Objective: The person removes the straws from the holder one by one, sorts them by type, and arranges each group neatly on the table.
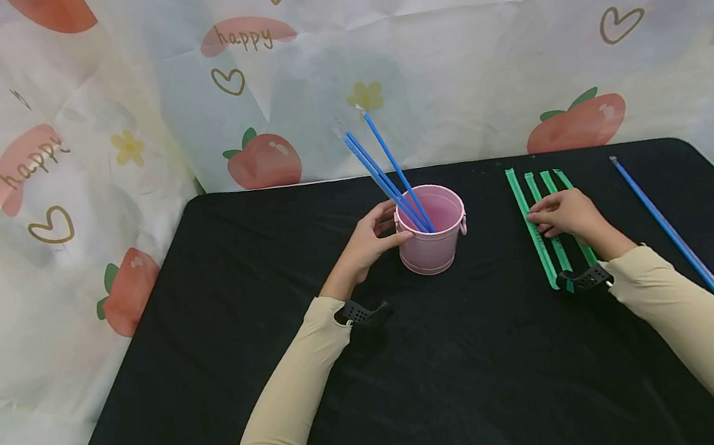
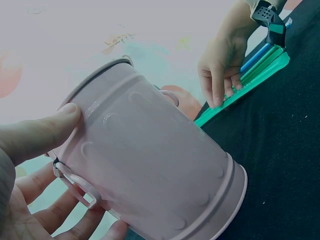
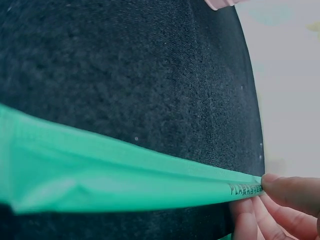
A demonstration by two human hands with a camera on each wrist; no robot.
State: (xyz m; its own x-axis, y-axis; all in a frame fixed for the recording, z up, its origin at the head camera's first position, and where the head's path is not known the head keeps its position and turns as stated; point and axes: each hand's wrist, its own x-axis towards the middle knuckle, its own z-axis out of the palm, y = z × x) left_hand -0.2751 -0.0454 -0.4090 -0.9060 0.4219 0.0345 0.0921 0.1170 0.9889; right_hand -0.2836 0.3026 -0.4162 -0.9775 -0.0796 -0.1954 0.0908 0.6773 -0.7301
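Note:
A small pink bucket (image 1: 429,252) stands on the black cloth, with blue straws (image 1: 370,162) in clear wrappers leaning out over its left rim. My left hand (image 1: 366,246) holds the bucket by its left side; in the left wrist view the thumb presses near the rim and the fingers spread around a small side handle (image 2: 80,184). Farther right, my right hand (image 1: 573,213) pinches the leftmost green-wrapped straw (image 3: 125,177) between thumb and fingers, near the printed lettering. Other green-wrapped straws (image 1: 533,185) lie beside it, partly hidden under the hand and wrist.
Right of the green straws, a blue straw bundle (image 1: 670,229) in clear wrapping lies slanted on the black tablecloth (image 1: 490,372). A printed curtain (image 1: 418,75) hangs behind the table's back edge and along the left. Each wrist wears a black strap (image 1: 365,313).

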